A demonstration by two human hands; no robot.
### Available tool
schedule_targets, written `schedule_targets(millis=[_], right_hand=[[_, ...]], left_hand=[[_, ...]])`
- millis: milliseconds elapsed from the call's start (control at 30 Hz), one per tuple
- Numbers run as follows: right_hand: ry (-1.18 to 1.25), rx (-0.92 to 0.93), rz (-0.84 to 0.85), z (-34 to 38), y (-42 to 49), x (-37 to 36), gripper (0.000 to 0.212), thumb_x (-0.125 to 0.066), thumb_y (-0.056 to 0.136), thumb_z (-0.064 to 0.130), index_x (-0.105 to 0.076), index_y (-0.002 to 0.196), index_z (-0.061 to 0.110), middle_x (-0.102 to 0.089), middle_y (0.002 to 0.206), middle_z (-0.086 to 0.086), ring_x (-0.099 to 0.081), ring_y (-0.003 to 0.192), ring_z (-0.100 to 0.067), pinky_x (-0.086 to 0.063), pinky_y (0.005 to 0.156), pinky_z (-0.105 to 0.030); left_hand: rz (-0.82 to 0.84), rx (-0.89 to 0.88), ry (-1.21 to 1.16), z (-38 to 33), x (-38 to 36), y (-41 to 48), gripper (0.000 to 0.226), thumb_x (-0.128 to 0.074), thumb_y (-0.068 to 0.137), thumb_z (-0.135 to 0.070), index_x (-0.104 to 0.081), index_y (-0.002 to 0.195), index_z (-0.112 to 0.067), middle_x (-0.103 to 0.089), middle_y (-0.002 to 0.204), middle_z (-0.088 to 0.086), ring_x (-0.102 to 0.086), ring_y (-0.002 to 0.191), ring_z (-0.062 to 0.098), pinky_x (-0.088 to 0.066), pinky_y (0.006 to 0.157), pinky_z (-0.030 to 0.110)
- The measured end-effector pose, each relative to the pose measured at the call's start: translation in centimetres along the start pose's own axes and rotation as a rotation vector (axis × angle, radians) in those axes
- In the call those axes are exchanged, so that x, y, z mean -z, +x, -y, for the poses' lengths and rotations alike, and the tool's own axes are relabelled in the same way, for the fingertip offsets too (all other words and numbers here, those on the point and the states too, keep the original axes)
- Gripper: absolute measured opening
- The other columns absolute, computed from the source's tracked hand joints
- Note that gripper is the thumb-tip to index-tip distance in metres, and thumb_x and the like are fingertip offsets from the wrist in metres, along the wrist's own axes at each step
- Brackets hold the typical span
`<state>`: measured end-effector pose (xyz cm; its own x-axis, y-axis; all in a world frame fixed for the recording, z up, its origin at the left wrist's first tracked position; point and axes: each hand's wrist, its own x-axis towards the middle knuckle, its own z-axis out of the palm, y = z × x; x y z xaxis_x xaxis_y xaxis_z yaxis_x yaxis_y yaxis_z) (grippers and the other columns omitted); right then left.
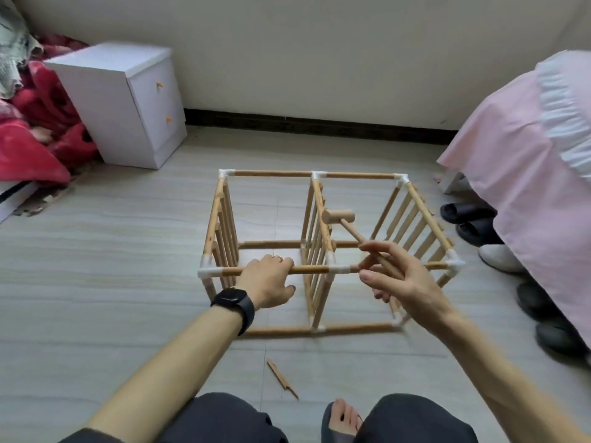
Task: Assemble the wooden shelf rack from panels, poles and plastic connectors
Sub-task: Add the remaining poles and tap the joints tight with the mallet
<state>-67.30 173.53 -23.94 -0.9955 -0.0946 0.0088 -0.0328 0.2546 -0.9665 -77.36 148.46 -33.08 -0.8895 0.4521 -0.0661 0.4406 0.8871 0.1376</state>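
Head view: the rack [271, 173] lies on its side on the floor [128, 282], just in front of the person's knees. It is a two-bay cage of thin round poles, three slatted panels and white plastic connectors [209, 272] at the corners.

The left hand [267, 276] has its grip round the near top pole [311, 269], fingers curled over it between the left corner and the middle panel [315, 231]. The right hand [403, 279] holds a wooden mallet [338, 216] low on its handle, in a loose grip of thumb and fingers. The mallet's head hangs over the right bay, apart from the rack as far as I can tell.

The frame looks light and mostly air. It is probably stiff along each pole but likely to twist or pull apart at the push-fit joints if lifted by one corner. The slats seem thin and easy to crack, and a wood splinter [282, 378] on the floor near the feet hints at that. The safest hold is probably on a pole close to a connector, not on a slat. The smooth round poles may turn in the hand.

Both bays of the rack hold nothing. The white nightstand [121, 100] by the wall has two drawers, both closed, so their contents are hidden.
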Motion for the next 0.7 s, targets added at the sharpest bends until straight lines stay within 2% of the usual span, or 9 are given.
schedule_targets(millis=[67,167,233,300,367,467,500,600,700], right_hand=[[-0.029,0.059,0.015,1.0,0.8,0.9,0.053,-0.080,0.077,0.029,-0.061,0.126,0.026,-0.067,0.101,-0.001,-0.066,0.075,-0.020,-0.057,0.066,-0.029],[-0.081,0.123,-0.037,1.8,2.2,1.1,0.041,-0.076,0.088,0.034,-0.061,0.122,0.019,-0.068,0.094,-0.002,-0.068,0.075,-0.021,-0.057,0.065,-0.028],[-0.309,0.226,-0.211,2.0,2.9,0.3,0.024,-0.059,0.099,0.037,-0.064,0.103,0.014,-0.067,0.078,-0.003,-0.067,0.064,-0.016,-0.054,0.057,-0.026],[-0.460,0.334,-0.346,2.4,3.6,-0.4,0.025,-0.048,0.105,0.031,-0.060,0.089,0.017,-0.060,0.062,0.002,-0.061,0.050,-0.011,-0.045,0.044,-0.015],[-0.479,0.473,-0.455,3.6,4.6,-0.7,0.025,-0.044,0.109,0.027,-0.058,0.090,0.017,-0.053,0.058,0.010,-0.058,0.048,-0.006,-0.036,0.040,-0.008],[-0.435,0.621,-0.646,3.7,6.0,-1.3,0.028,-0.039,0.110,0.032,-0.057,0.094,0.018,-0.048,0.059,0.016,-0.055,0.050,-0.009,-0.034,0.043,-0.007],[-0.429,0.613,-0.615,2.7,6.0,-2.0,0.025,-0.040,0.110,0.028,-0.056,0.095,0.017,-0.049,0.062,0.016,-0.054,0.049,-0.011,-0.036,0.044,-0.009],[-0.578,0.491,-0.301,-1.0,5.6,-4.8,0.026,-0.042,0.107,0.020,-0.057,0.094,0.004,-0.053,0.065,0.007,-0.047,0.042,-0.007,-0.038,0.043,-0.017],[-0.514,0.482,-0.361,0.0,7.4,-4.3,0.038,-0.035,0.108,0.038,-0.058,0.094,0.010,-0.053,0.063,0.012,-0.052,0.042,-0.008,-0.039,0.038,-0.017]], left_hand=[[0.014,0.052,0.030,-0.3,-0.5,0.8,0.024,-0.055,0.093,-0.051,-0.043,0.091,-0.030,-0.061,0.091,-0.006,-0.049,0.076,0.016,-0.036,0.063,0.032],[-0.026,0.140,0.061,0.0,-1.2,1.2,0.023,-0.052,0.093,-0.051,-0.046,0.085,-0.031,-0.050,0.073,-0.009,-0.050,0.070,0.018,-0.035,0.058,0.032],[-0.025,0.168,0.060,-0.1,-1.4,1.5,0.021,-0.052,0.092,-0.048,-0.055,0.084,-0.029,-0.050,0.069,-0.009,-0.054,0.068,0.017,-0.040,0.060,0.032],[-0.023,0.184,0.072,-0.2,-1.5,1.8,0.019,-0.053,0.092,-0.044,-0.060,0.083,-0.028,-0.054,0.068,-0.008,-0.054,0.064,0.015,-0.043,0.059,0.031],[-0.022,0.196,0.094,-0.1,-1.5,1.9,0.018,-0.053,0.091,-0.040,-0.059,0.080,-0.028,-0.055,0.067,-0.008,-0.052,0.060,0.013,-0.042,0.057,0.030],[-0.022,0.187,0.111,0.1,-1.7,1.9,0.017,-0.052,0.090,-0.038,-0.056,0.077,-0.028,-0.055,0.065,-0.007,-0.049,0.057,0.013,-0.035,0.053,0.029],[-0.026,0.184,0.113,0.0,-1.7,1.9,0.017,-0.051,0.091,-0.038,-0.055,0.076,-0.028,-0.054,0.065,-0.007,-0.048,0.057,0.013,-0.034,0.052,0.029],[-0.031,0.172,0.113,-0.1,-1.4,1.9,0.019,-0.052,0.092,-0.037,-0.054,0.075,-0.028,-0.054,0.065,-0.006,-0.048,0.057,0.013,-0.034,0.052,0.030],[-0.034,0.170,0.121,0.0,-1.3,1.8,0.021,-0.052,0.092,-0.037,-0.052,0.073,-0.027,-0.053,0.064,-0.006,-0.047,0.056,0.013,-0.033,0.051,0.029]])
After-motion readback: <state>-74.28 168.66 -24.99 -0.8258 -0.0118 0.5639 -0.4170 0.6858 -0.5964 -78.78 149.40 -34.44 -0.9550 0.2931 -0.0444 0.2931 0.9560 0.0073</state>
